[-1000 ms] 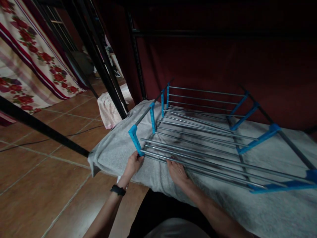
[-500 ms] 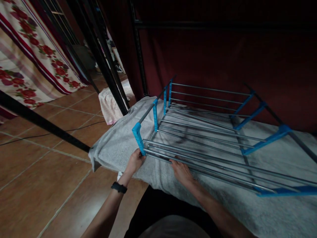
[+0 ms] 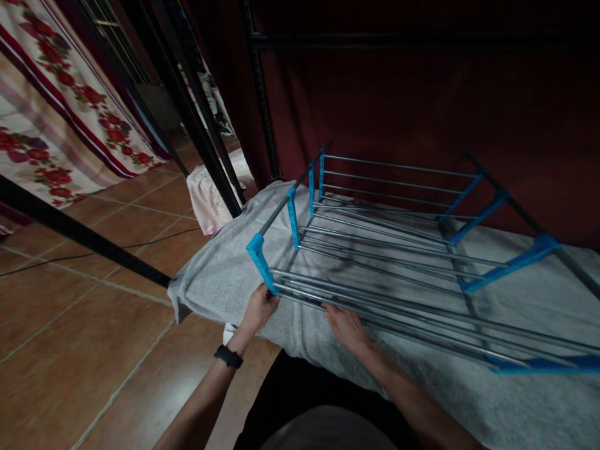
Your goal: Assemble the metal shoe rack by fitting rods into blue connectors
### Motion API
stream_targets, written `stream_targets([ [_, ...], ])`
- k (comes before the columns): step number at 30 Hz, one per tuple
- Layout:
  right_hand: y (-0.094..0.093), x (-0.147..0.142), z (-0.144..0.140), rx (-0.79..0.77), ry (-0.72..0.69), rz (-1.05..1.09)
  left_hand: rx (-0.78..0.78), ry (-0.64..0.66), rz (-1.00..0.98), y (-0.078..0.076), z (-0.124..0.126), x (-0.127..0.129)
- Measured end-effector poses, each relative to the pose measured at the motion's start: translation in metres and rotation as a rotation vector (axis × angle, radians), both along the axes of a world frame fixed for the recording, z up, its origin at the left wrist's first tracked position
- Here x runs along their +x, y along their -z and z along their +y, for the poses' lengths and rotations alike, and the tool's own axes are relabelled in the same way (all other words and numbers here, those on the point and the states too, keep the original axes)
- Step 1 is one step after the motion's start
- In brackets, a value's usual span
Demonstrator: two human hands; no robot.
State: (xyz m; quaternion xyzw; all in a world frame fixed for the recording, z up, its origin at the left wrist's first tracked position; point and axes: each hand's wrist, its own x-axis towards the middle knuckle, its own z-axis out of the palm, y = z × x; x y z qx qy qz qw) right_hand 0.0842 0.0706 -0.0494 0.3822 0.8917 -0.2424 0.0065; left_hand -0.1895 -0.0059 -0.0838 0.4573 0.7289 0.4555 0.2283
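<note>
1. A folded drying rack [image 3: 398,250] of steel rods and blue plastic brackets lies flat on a grey towel [image 3: 220,275] spread over a bed; I watch from the headset feed.
2. The rack's rods, its long axis, run from about 9 o'clock near the hands out toward 3 o'clock, tilting slightly down to the right of the frame; the dark side rails point away toward 12 o'clock.
3. My left hand [image 3: 260,307] sits at the rack's near left corner, fingers curled against the base of the blue corner bracket [image 3: 260,262]; a black wristband [image 3: 229,356] circles the wrist.
4. My right hand [image 3: 347,326] rests palm down at the nearest rod [image 3: 422,325], fingers spread flat and tucked just under it; I cannot tell whether they grip it.
5. At 10 o'clock, a black bed-frame post [image 3: 201,137] slants over a tiled floor [image 3: 70,325], with a rose-patterned cloth [image 3: 56,119] beyond.
6. A dark red curtain [image 3: 422,106] fills the back at 12 o'clock.
</note>
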Motion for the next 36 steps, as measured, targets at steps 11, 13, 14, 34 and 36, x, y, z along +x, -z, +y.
stream_targets([
  [11, -0.002, 0.003, -0.014, 0.22, -0.04, 0.053, -0.021, -0.014, 0.035, -0.006, -0.002, 0.01],
  [13, -0.01, 0.008, -0.026, 0.323, -0.101, 0.106, -0.024, 0.018, -0.009, -0.011, -0.002, 0.009],
  [14, -0.018, 0.011, -0.032, 0.361, -0.147, 0.148, -0.022, 0.018, -0.038, -0.015, -0.002, 0.007],
  [34, -0.149, -0.018, 0.003, 0.537, -0.243, 0.045, 0.447, -0.094, -0.221, -0.145, 0.012, 0.029],
  [36, -0.144, -0.02, 0.003, 0.537, -0.253, 0.035, 0.456, -0.091, -0.274, -0.143, 0.013, 0.026],
])
